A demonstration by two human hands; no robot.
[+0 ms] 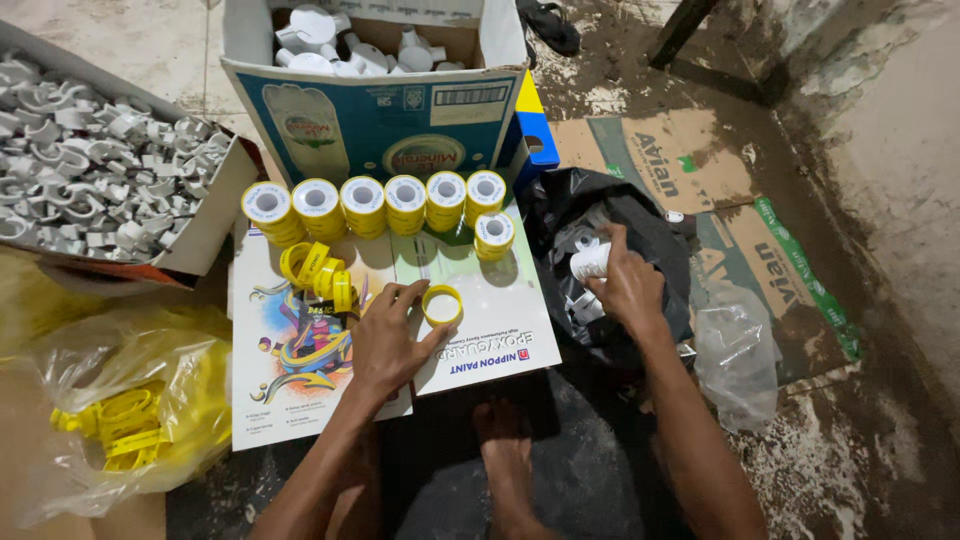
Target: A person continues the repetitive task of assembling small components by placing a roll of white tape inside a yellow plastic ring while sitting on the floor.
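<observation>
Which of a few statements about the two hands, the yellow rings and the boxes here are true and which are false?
1. The left hand touches a loose yellow plastic ring lying on the printed cardboard sheet. True.
2. The right hand rests on the row of yellow-cased white tape rolls. False: it reaches into the black plastic bag and has its grip on a white spool.
3. The open cardboard box on the left holds grey-white plastic clips. True.
4. The clear plastic bag at lower left holds blue caps. False: it holds yellow ring pieces.
5. One tape roll stands in front of the row. True.
</observation>
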